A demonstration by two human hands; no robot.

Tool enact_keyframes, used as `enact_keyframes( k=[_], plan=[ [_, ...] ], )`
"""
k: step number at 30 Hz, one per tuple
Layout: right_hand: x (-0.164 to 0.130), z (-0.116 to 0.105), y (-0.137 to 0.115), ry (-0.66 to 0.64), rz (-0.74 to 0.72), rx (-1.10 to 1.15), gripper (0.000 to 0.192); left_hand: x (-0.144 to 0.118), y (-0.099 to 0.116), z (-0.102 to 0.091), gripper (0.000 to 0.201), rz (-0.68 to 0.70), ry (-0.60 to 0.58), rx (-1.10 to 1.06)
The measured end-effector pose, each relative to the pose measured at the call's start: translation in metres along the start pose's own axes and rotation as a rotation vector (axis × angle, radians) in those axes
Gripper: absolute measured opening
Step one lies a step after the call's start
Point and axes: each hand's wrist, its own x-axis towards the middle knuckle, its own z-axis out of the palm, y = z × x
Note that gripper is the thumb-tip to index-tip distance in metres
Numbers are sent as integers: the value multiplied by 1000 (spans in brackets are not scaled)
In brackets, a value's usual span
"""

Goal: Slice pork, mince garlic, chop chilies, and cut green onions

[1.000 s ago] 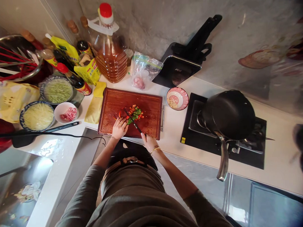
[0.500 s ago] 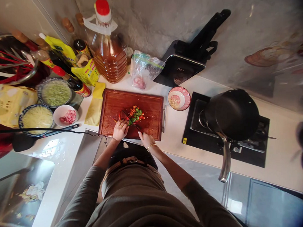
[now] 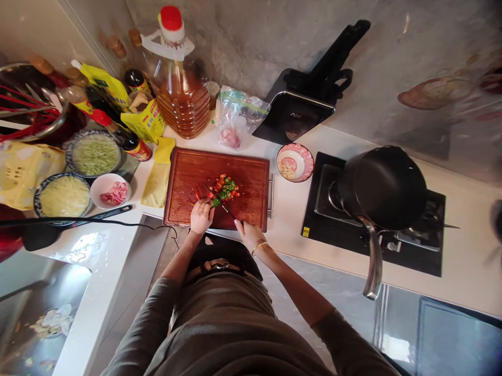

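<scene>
A brown wooden cutting board (image 3: pixel 246 177) lies on the white counter in front of me. On it sits a small heap of chopped red and green chili (image 3: pixel 223 189). My left hand (image 3: pixel 201 216) presses down on a red and green chili (image 3: pixel 205 194) beside the heap. My right hand (image 3: pixel 248 233) grips the dark handle of a knife (image 3: pixel 220 200), whose blade angles up-left into the chili next to my left fingers.
A pink patterned bowl (image 3: pixel 295 162) sits right of the board. A black wok (image 3: pixel 383 189) rests on the gas stove (image 3: pixel 417 242). A large oil bottle (image 3: pixel 182 86), sauce bottles, a plastic bag (image 3: pixel 238 117) and several bowls of ingredients (image 3: pixel 64 195) crowd the left. A black cable (image 3: pixel 71 220) crosses there.
The knife blade has shifted slightly left along the chili, and my left hand has edged back with it. The view wobbled a little.
</scene>
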Motion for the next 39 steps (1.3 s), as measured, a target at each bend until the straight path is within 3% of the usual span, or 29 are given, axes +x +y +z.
enact_keyframes(
  k=[7,10,16,20,25,32,35,39],
  plan=[
    [8,-9,0,-55,-19,29,54,0,-1,-1,27,3,-16,-1],
    [28,5,-4,-52,-1,32,57,1,-1,-2,26,-9,-32,-13],
    [44,35,-3,114,-35,88,48,-1,1,-1,23,-15,29,27],
    [29,22,-3,120,-40,94,51,-2,0,2,23,12,52,14],
    [11,2,-10,36,-34,35,54,-3,-1,4,22,-7,50,-13],
    [3,-11,-4,-56,-23,24,56,-3,-2,6,21,-22,52,-17],
    [10,-7,-2,-80,-11,27,59,-2,-4,6,22,-21,34,-24],
    [30,17,-2,-10,-15,33,53,-3,-5,4,22,-23,12,-47]
  ],
)
